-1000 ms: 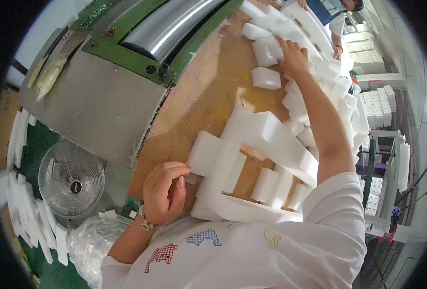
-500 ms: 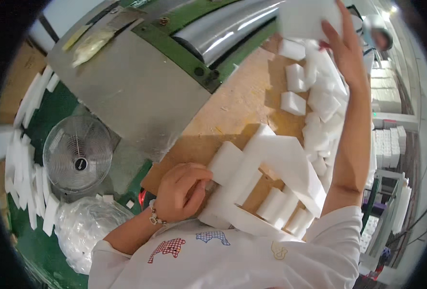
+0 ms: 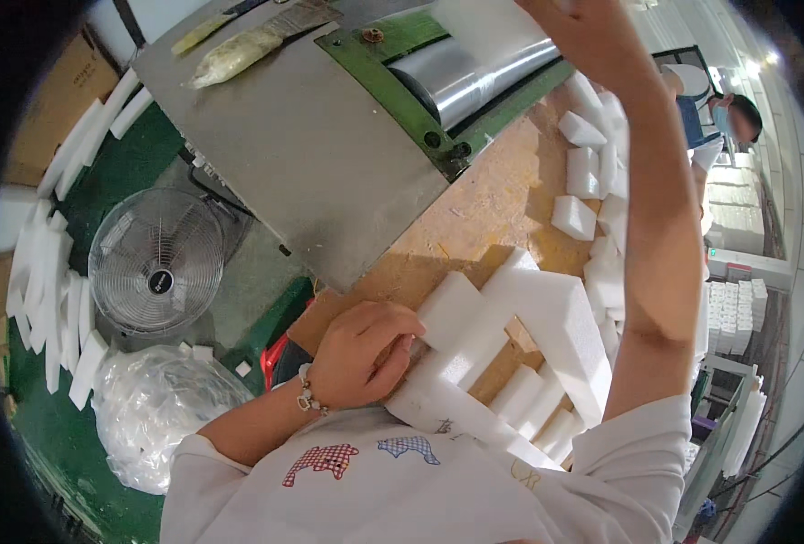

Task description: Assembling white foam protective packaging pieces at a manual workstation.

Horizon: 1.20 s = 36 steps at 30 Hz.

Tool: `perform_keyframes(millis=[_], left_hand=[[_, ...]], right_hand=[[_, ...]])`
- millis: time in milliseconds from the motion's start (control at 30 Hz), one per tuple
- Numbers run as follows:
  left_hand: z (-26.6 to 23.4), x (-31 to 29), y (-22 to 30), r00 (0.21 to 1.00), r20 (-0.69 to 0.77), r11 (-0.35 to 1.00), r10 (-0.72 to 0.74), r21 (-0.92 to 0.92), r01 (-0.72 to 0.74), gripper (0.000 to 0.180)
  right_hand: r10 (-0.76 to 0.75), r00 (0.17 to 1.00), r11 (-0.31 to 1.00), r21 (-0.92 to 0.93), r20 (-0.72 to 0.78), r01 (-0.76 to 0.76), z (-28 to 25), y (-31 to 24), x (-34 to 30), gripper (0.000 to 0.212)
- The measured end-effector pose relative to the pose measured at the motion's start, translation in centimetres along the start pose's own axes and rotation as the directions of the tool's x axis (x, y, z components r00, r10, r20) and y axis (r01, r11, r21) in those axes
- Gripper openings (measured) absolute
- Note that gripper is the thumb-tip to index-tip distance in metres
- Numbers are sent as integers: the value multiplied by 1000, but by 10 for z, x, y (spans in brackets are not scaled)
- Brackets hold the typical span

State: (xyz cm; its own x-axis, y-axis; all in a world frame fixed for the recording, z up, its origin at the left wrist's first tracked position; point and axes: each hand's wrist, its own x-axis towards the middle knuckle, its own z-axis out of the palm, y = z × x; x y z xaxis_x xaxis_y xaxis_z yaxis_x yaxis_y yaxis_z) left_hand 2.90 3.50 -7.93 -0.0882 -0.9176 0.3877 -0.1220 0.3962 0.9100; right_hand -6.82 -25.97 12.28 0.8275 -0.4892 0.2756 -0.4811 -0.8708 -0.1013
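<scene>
My right hand [image 3: 583,20] reaches far forward to the top edge of view, its fingers partly cut off. It grips a white foam piece [image 3: 488,29], blurred, above a shiny metal roller [image 3: 474,86] in a green frame. My left hand [image 3: 370,354] is low near my body, fingers curled toward the thumb; what they hold, if anything, is hidden. Its fingertips are beside a white foam block [image 3: 464,313]. To its right stands a larger white foam frame [image 3: 561,313] with an opening, where smaller foam pieces [image 3: 520,394] lie.
Loose foam blocks [image 3: 574,218] line the right side of the wooden board [image 3: 456,231]. A grey metal plate [image 3: 302,154] adjoins the roller. At left are a fan [image 3: 157,263], a clear plastic bag [image 3: 162,408] and foam strips [image 3: 48,290]. Another person [image 3: 715,118] is at far right.
My right hand has moved left with the foam piece, which is now over the roller. The view has shifted slightly. My left hand stays curled beside the foam block.
</scene>
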Motion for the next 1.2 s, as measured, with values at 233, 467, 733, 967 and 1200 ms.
perform_keyframes(millis=[233, 467, 733, 967, 1200], left_hand=[[-1, -2, 1, 998, -8, 998, -63, -27, 63, 18], [1, 0, 4, 999, 11, 998, -51, -36, 51, 20], [-1, -1, 3, 995, 22, 990, -94, -108, 96, 17], [-4, 2, 4, 997, 4, 992, -77, -104, 77, 21], [-4, 4, 6, 991, 26, 984, -128, -118, 130, 21]], right_hand=[[186, 978, 960, 197, 92, -201, 9, -11, -7, 44], [147, 989, 989, -24, 20, -146, -15, -21, -6, 42], [267, 961, 962, 75, -66, -262, 41, -2, -49, 42], [177, 975, 965, 172, 131, -198, 8, 1, -75, 52], [154, 987, 982, 106, 51, -159, 39, -16, -1, 53]])
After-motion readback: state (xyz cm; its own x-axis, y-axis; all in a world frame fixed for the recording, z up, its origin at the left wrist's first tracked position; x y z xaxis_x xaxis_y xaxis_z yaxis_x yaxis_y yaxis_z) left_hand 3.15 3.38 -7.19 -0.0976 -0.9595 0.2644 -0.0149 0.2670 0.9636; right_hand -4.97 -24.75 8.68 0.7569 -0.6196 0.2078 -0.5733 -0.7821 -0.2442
